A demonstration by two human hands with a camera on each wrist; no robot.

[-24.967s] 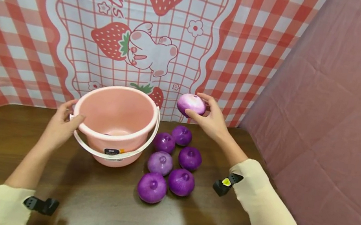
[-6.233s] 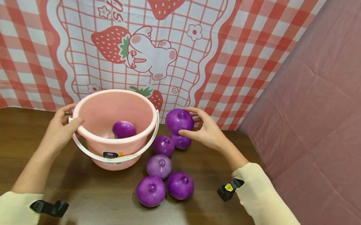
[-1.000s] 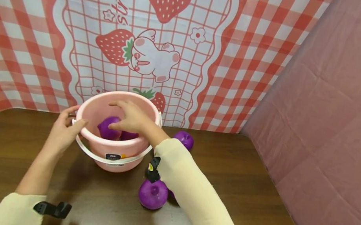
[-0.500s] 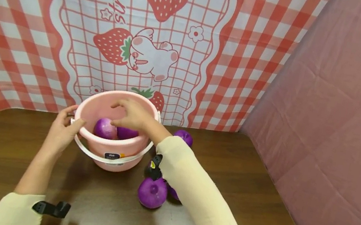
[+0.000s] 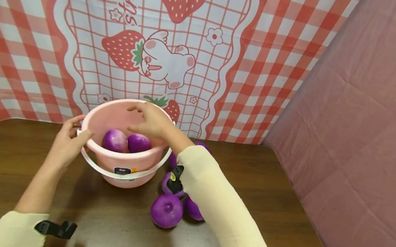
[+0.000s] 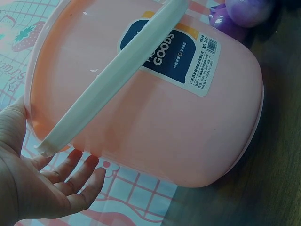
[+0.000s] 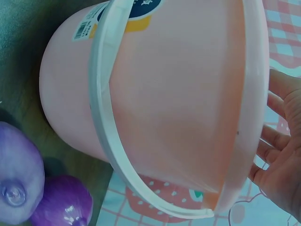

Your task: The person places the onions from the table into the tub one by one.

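My left hand (image 5: 67, 141) grips the left rim of a pink plastic bucket (image 5: 106, 162), thumb over the edge and fingers outside. Two purple onions lie side by side in the bucket, a paler one (image 5: 115, 141) on the left and a darker one (image 5: 138, 143). Over the bucket's right rear part, my right hand (image 5: 152, 122) hovers with loosely bent fingers and nothing in them. Several more onions sit on the table to the right, among them a front one (image 5: 166, 212) and one (image 5: 194, 209) half under my right sleeve.
The bucket's white handle (image 5: 150, 171) hangs down at its front. A brown wooden table (image 5: 118, 224) bears everything. Behind it hangs a strawberry-print cloth (image 5: 168, 66), and a pink cloth (image 5: 370, 126) borders the right side.
Within the last second my right hand lets go of an onion inside the bucket and rises back to the right. The bucket shows more onions than 25 seconds ago; my left hand stays put.
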